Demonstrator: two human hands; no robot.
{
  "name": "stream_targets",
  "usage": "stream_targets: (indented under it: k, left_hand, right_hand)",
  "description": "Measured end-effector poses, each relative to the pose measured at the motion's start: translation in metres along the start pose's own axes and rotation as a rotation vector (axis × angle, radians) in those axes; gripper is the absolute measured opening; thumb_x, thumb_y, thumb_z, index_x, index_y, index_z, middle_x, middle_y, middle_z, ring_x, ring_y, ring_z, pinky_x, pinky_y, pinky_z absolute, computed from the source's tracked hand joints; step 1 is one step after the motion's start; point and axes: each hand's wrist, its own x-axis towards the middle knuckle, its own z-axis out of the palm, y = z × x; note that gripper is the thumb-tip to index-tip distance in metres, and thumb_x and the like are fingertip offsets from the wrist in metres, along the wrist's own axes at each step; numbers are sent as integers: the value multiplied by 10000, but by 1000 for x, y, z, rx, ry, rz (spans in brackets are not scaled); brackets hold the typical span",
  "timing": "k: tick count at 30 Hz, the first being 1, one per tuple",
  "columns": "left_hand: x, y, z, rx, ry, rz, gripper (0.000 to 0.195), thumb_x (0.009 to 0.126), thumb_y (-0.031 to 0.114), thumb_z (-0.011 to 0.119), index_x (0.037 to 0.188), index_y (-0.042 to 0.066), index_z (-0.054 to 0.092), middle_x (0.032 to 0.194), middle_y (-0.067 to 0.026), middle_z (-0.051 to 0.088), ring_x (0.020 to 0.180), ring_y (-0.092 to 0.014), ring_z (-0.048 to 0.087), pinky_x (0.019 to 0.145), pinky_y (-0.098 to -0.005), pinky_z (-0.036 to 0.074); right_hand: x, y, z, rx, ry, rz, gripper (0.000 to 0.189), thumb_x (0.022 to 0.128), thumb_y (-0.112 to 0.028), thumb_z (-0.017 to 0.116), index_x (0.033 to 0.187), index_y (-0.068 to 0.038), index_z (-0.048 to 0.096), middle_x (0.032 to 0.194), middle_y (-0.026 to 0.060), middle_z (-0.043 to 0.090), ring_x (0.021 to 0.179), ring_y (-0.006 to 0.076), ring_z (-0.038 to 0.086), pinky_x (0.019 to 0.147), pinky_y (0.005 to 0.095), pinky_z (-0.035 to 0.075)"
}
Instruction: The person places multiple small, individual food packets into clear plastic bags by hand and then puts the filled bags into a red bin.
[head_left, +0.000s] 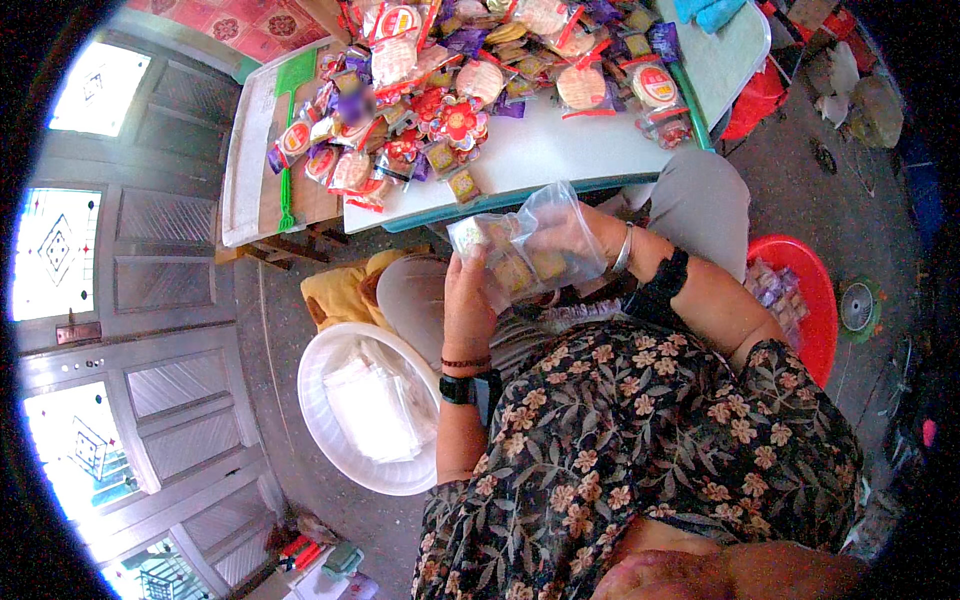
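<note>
Above my lap, my left hand grips the lower left side of a clear plastic bag. Several small square wrapped snacks show through the plastic, with a paler packet at its left corner near my left thumb. My right hand is at the bag's open right end, seen through the film, apparently inside it. Its fingertips are blurred, so what they hold is unclear. Just beyond, a single square snack lies near the front edge of the white table.
Piled on the table are round packaged crackers, red flower-shaped packets and purple wrappers. A green plastic fly swatter lies left. A white basket of clear bags stands at my left, a red basin of wrapped snacks at my right.
</note>
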Motion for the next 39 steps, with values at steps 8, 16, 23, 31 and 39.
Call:
stream_targets:
  k: [8, 16, 23, 31, 39]
  left_hand:
    - [4, -11, -20, -60, 71, 35, 335, 960, 170, 489, 1259, 19, 492, 1224, -96, 571, 1108, -233, 574, 933, -385, 489]
    - [11, -23, -38, -166, 102, 21, 326, 983, 218, 463, 1252, 45, 525, 1230, -84, 581, 1136, -225, 555, 962, -374, 469]
    - [7, -18, -28, -328, 95, -60, 412, 961, 241, 487, 1316, 35, 450, 1285, -97, 544, 1194, -263, 520, 1006, -428, 423]
    - [10, -26, -35, -308, 43, -77, 326, 954, 228, 527, 1235, 61, 523, 1161, -79, 623, 1065, -241, 598, 922, -376, 487]
    - [6, -16, -9, -147, 29, 2, 360, 935, 168, 542, 1280, 82, 481, 1203, -66, 586, 1061, -220, 596, 893, -355, 498]
  right_hand:
    - [-4, -16, 0, 33, 173, 133, 251, 847, -225, 695, 1008, -47, 622, 899, 16, 615, 869, 117, 565, 824, 289, 476]
    - [3, 6, 5, 435, 555, -25, 295, 776, -104, 742, 970, -25, 534, 1049, 58, 586, 927, 144, 555, 800, 278, 487]
    - [-4, -6, -8, 279, 189, 56, 149, 864, -41, 639, 1011, -35, 614, 1052, 41, 619, 911, 128, 603, 824, 269, 490]
    - [-1, 14, -6, -185, 87, 29, 230, 861, -201, 678, 1028, -44, 691, 957, 52, 698, 878, 139, 631, 829, 300, 497]
    - [2, 18, -2, -84, 139, -160, 237, 893, -254, 625, 1020, -67, 694, 939, 89, 697, 864, 213, 655, 836, 331, 497]
